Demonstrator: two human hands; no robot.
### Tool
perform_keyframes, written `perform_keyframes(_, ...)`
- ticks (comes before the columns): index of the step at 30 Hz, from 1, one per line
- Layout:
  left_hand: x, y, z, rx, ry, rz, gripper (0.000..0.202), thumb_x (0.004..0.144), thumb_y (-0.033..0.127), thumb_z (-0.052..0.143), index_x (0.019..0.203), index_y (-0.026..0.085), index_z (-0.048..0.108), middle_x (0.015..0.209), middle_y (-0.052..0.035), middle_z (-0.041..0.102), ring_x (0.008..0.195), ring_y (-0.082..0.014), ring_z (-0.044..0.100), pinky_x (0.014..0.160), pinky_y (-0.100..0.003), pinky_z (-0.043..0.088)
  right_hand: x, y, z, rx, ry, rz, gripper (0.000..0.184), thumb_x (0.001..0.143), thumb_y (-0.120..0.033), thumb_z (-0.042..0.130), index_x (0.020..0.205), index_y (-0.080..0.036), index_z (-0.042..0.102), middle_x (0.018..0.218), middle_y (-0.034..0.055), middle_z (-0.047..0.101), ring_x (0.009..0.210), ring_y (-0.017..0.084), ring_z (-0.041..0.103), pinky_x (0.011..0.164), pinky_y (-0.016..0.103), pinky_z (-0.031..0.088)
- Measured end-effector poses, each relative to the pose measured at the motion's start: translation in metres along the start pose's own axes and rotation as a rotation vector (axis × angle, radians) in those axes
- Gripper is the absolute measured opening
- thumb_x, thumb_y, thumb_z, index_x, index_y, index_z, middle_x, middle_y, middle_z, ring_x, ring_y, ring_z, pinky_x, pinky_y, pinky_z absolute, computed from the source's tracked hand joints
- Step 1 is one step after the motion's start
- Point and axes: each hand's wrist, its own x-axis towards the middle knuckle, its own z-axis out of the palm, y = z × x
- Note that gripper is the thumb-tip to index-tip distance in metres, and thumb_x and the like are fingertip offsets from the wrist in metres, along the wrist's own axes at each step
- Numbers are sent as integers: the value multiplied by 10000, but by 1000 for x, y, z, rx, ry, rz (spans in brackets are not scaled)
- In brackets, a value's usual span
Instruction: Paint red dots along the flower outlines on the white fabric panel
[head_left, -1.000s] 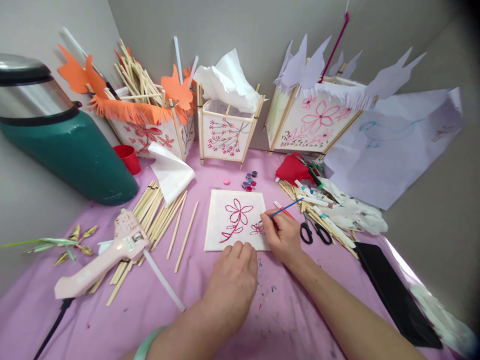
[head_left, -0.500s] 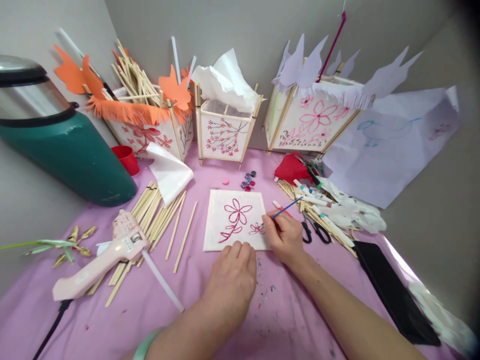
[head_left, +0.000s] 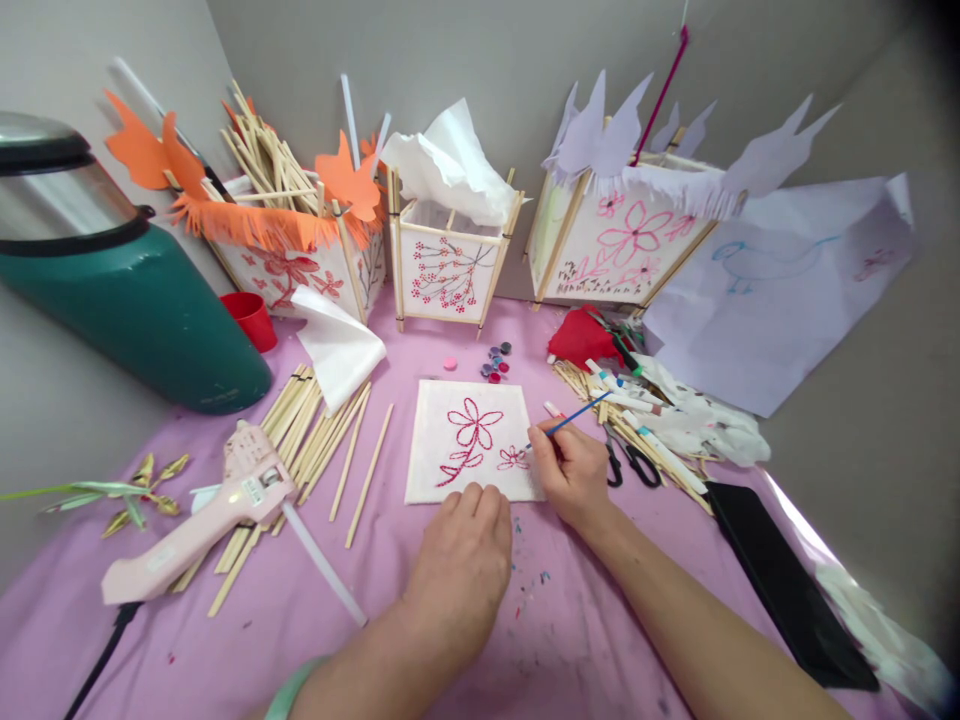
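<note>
A white square panel [head_left: 439, 420] lies flat on the purple cloth, with a large red outlined flower [head_left: 474, 425] above a leafy stem and a smaller red flower [head_left: 512, 458] to the right. My right hand [head_left: 570, 470] is closed around a thin blue paintbrush [head_left: 577, 412], its tip close to the smaller flower. At the panel's lower edge, my left hand [head_left: 461, 560] rests with fingers curled together over the border; its fingertips are partly hidden. Just beyond the panel are several small paint pots [head_left: 495, 365] and a pink disc [head_left: 450, 363].
Left: a pink glue gun [head_left: 202, 510], wooden sticks [head_left: 315, 430], a green bottle [head_left: 150, 310] and a red cup [head_left: 251, 320]. Right: black scissors [head_left: 637, 465], markers [head_left: 630, 400] and a black flat object [head_left: 787, 580]. Behind stand decorated lanterns [head_left: 450, 275] along the wall.
My right hand has shifted slightly right with the paintbrush, and the brush tip has moved a little. My left hand and the panel stay nearly where they were.
</note>
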Motion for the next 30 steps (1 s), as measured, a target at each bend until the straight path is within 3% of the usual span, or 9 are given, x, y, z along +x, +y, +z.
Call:
perform_keyframes(25,0,0,1,0,-3,-4,219,859,127,435,987,106,612,849,-76,550,783,-226,484,679,-362,446,0,-2,3,20,-48,22,92,853,-178,524,801,-173,599,707,24,632,604,123,572,572,249,430)
perform_keyframes(30,-1,0,2,-10,-4,-6,216,861,135,435,983,106,610,849,-77,545,787,-224,484,673,-357,447,4,-4,-1,37,3,40,98,850,-189,530,784,-177,601,716,24,644,605,126,584,577,249,438)
